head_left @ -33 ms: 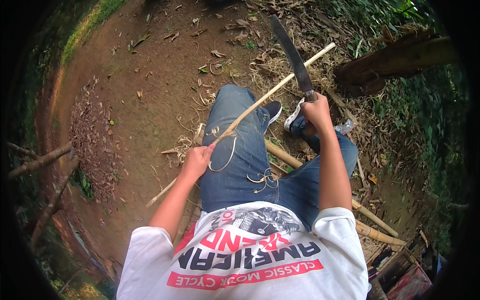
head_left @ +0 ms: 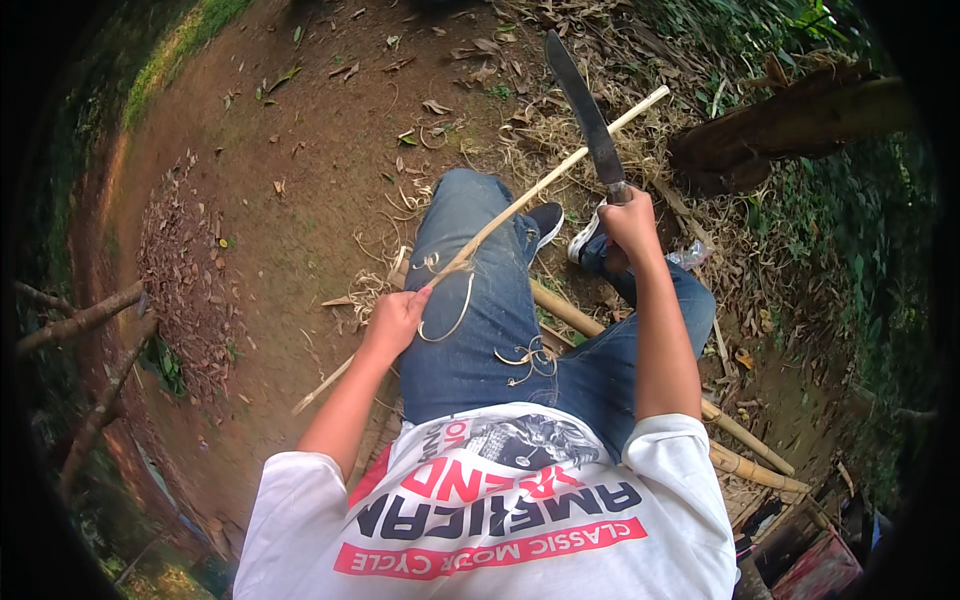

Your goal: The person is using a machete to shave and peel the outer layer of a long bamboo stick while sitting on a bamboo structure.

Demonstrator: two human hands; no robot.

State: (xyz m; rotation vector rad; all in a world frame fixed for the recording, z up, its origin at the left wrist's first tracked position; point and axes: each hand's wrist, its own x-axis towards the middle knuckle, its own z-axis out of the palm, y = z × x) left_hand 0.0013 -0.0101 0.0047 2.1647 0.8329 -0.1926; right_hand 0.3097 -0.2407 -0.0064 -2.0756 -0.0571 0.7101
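Observation:
My left hand (head_left: 396,316) is closed around a long pale bamboo strip (head_left: 535,190), which slants across my left thigh from lower left to upper right. Past the knee, the strip's far part passes beneath the machete (head_left: 583,105). Its dark blade points up and away; whether blade and strip touch I cannot tell. The handle sits in my closed right hand (head_left: 630,226), above my right shin. Thin curled shavings (head_left: 447,312) hang from the strip near my left hand, and more curls (head_left: 530,362) rest on my jeans.
Bamboo poles (head_left: 570,312) lie under my legs and run to the lower right. A thick cut trunk (head_left: 740,135) stands at the upper right, beside heaped shavings (head_left: 640,150). Branches (head_left: 85,320) stick out at the left. Dry leaves (head_left: 190,270) cover part of the dirt.
My right hand and the machete have shifted very slightly left. My left hand and the bamboo strip look unmoved.

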